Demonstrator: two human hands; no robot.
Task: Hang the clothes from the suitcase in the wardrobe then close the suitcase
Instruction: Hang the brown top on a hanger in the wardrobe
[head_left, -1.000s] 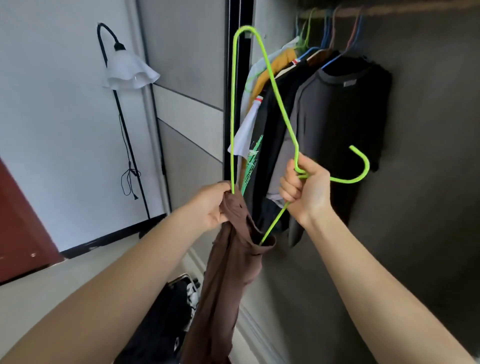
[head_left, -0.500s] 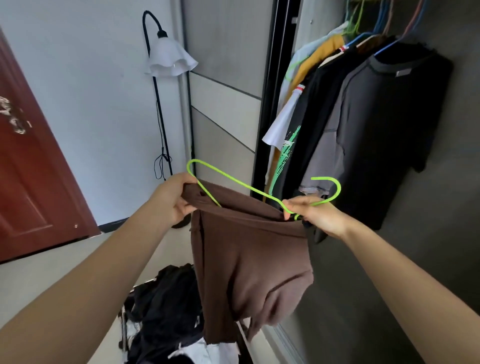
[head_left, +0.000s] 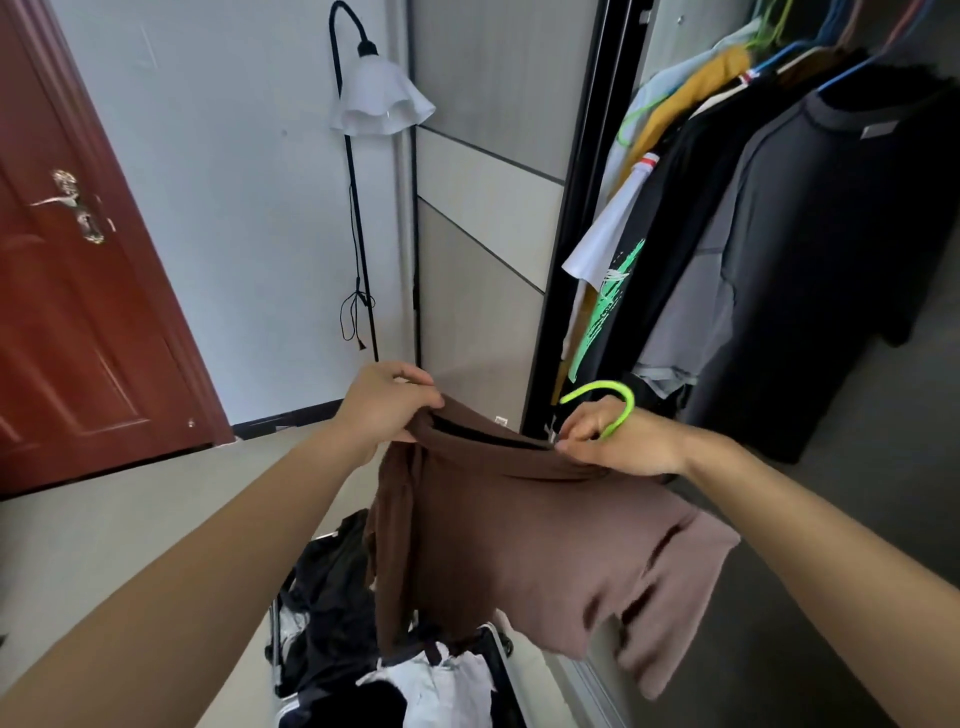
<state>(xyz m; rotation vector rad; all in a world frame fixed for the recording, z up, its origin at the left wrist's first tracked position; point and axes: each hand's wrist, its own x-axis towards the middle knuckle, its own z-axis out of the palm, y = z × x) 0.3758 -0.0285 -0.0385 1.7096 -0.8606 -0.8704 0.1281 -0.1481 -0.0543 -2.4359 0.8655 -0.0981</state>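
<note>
In front of the open wardrobe (head_left: 566, 291), at chest height, the left hand (head_left: 387, 402) closes its grip on the left end of the brown garment's (head_left: 519, 545) top edge, fingers curled over the fold and knuckles up. The right hand (head_left: 618, 441) pinches the other end of that edge, thumb and fingertips pressed together at the fabric. The hook of the green hanger (head_left: 615, 402) arches over its knuckles, and the rest of the hanger is hidden inside the cloth. Both forearms reach forward, and the edge is stretched nearly level between the two hands.

The garment hangs down from that line. Its left side falls in narrow folds, and its right side billows out toward the wardrobe floor.

Directly below, the suitcase (head_left: 503, 670) lies open on the floor (head_left: 130, 519), with black and white clothes (head_left: 332, 613) heaped inside. The garment's lower hem hangs just above them.

To the right, the hanging shirts (head_left: 831, 234) fill the upper wardrobe on coloured hangers, and the nearest dark one is just beyond the right hand. There is open room below their hems.

To the left, a floor lamp (head_left: 382, 98) stands against the wall beside the wardrobe panel. A red door (head_left: 67, 312) stands well apart at the far left.
</note>
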